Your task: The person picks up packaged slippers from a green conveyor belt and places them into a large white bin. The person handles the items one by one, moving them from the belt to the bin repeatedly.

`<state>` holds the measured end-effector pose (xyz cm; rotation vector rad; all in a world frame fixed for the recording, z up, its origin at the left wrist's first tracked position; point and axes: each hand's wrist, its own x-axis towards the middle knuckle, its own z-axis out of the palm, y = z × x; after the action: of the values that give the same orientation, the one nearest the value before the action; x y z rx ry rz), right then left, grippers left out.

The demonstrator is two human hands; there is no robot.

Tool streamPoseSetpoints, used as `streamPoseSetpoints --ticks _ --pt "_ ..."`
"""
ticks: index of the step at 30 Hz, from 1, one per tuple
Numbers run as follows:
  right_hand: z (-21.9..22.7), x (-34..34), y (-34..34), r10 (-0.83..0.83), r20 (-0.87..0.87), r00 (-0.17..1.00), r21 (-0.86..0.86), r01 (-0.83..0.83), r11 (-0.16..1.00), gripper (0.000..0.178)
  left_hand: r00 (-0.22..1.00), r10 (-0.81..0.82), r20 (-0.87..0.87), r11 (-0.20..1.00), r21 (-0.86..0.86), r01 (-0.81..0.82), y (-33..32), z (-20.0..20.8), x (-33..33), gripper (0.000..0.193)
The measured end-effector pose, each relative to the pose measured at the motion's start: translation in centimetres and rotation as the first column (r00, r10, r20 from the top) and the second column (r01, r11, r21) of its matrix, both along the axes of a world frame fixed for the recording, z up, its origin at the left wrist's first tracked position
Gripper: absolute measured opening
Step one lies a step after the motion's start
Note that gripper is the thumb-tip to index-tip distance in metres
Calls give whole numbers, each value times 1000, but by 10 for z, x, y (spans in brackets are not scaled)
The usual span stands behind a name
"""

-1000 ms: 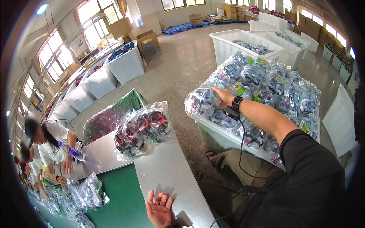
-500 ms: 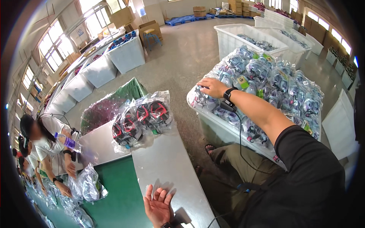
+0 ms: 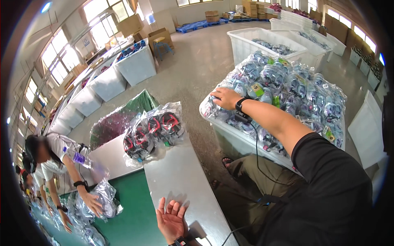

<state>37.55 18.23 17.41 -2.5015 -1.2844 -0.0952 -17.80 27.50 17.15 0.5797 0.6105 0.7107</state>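
My right hand (image 3: 226,98) rests palm down on clear plastic bags at the near-left corner of a heaped white bin (image 3: 230,137). Its fingers are stretched out over the bags and none is lifted. The bags (image 3: 273,76) hold light blue and purple items that look like sandals, some with green tags. Over the grey metal tabletop (image 3: 174,168), my left hand (image 3: 171,221) is turned palm up, fingers loosely bent and apart, holding nothing. Farther up that table lie bagged black-and-red sandals (image 3: 154,131).
A green belt (image 3: 129,205) runs left of the metal top, carrying bagged items (image 3: 104,201). A co-worker's hand (image 3: 92,203) reaches over them, near a purple-labelled bottle (image 3: 78,156). A plastic-lined green container (image 3: 123,110) stands beyond. More white bins (image 3: 266,41) are behind mine.
The co-worker's arm has stretched out over the bags on the belt, and those bags have shifted slightly right. My hands stay nearly where they were; the view has tilted a little.
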Motion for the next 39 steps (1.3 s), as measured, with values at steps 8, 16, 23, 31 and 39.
streamPoseSetpoints --ticks 8,16,23,31,39 --pt "17 -52 6 94 331 939 101 -134 986 52 999 -32 5 999 26 32 -1 -3 -1 56" --pt "62 -169 49 561 -51 826 223 -538 813 40 998 -47 50 999 25 46 1 -5 -2 55" --pt "97 -296 109 769 -226 598 155 -757 634 38 989 -59 132 996 -53 67 12 -18 -8 53" --pt "79 -404 240 747 -334 574 114 -762 637 49 957 185 225 976 -152 -153 29 -18 -27 44" --pt "32 -500 338 436 -563 702 164 -422 892 110 851 412 325 889 -349 -297 46 -25 -46 37"
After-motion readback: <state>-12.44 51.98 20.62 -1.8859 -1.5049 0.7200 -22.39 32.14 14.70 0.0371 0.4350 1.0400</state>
